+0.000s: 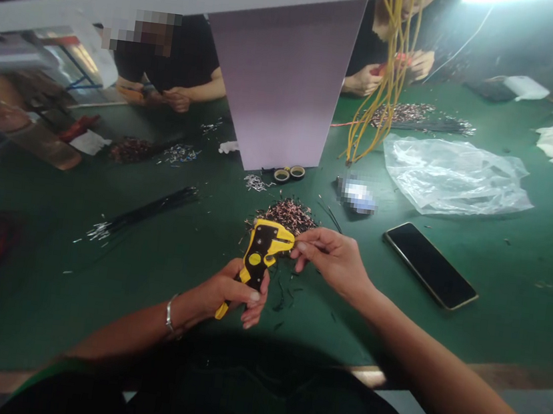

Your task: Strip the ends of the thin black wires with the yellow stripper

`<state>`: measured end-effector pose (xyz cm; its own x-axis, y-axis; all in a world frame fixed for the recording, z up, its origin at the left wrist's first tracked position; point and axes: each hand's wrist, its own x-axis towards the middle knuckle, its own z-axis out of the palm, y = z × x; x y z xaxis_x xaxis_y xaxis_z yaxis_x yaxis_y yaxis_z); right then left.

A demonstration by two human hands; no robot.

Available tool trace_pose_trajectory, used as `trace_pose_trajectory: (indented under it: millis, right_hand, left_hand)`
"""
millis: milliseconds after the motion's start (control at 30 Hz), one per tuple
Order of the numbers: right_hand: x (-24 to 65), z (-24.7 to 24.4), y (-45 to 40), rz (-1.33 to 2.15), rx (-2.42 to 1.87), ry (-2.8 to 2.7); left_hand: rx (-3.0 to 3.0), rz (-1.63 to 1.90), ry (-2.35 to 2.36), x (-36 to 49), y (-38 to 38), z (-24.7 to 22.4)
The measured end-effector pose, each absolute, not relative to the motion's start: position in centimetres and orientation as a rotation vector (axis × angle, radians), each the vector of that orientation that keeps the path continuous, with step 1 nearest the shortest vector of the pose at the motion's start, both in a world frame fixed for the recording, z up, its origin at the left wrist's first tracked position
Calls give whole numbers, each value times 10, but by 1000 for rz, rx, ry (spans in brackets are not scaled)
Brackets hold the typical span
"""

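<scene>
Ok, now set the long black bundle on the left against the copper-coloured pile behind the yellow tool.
The bundle is long, dark strands with whitish tips; the pile is short, coppery and dark bits. The bundle lies roughly aligned, the pile jumbled. Both rest on the green tabletop.

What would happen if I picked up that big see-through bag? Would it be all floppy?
Probably floppy: the bag is crumpled and wrinkled like thin plastic. It's likely very light for its size, since it lies nearly flat and looks empty. If pushed, it might bunch up more, because it's already creased all over.
</scene>
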<state>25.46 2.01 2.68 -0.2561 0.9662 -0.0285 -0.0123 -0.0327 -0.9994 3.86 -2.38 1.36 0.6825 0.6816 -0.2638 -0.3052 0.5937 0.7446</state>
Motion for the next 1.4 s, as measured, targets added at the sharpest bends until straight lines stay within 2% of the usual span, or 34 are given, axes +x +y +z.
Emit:
trace_pose_trajectory:
  millis: [1067,1400]
  right_hand:
    - [254,24,20,1402,-1138,-1368]
    - [250,19,8,1222,-1204,-1735]
  left_hand:
    - [786,712,537,27,-6,10]
    - [923,926,714,29,-1,13]
